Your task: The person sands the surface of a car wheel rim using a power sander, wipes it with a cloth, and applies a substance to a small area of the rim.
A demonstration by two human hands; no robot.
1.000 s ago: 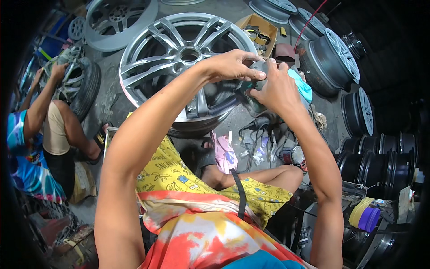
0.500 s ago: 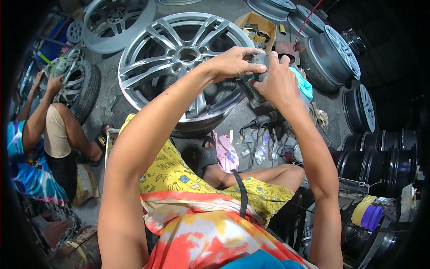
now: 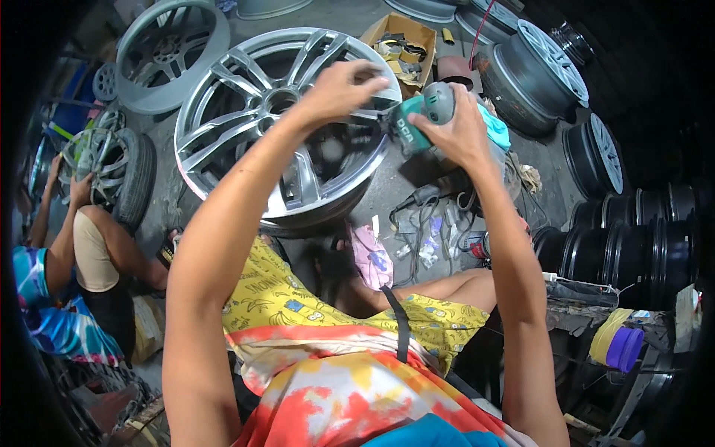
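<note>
My right hand (image 3: pixel 458 127) grips a teal-and-grey power sander (image 3: pixel 413 128) to the right of a large silver wheel rim (image 3: pixel 205 149). Its thumb lies over the tool's body and its fingers curl round the grey top. My left hand (image 3: pixel 339 93) is raised over the rim's upper right, apart from the sander, with thumb and bent fingers apart and slightly blurred. The rim has paired spokes and a pink-marked edge at the left.
A co-worker (image 3: pixel 104 246) sits at the left, hands on a tyred wheel (image 3: pixel 132 179). A box (image 3: pixel 402 37) of dark strips is behind the sander, more rims (image 3: pixel 544 67) are around, cables (image 3: pixel 428 205) lie below, and black rims (image 3: pixel 611 253) are stacked at right.
My left hand has left the sander and moved left and up. My right hand still holds it, now with more of its teal body showing. The view has shifted slightly.
</note>
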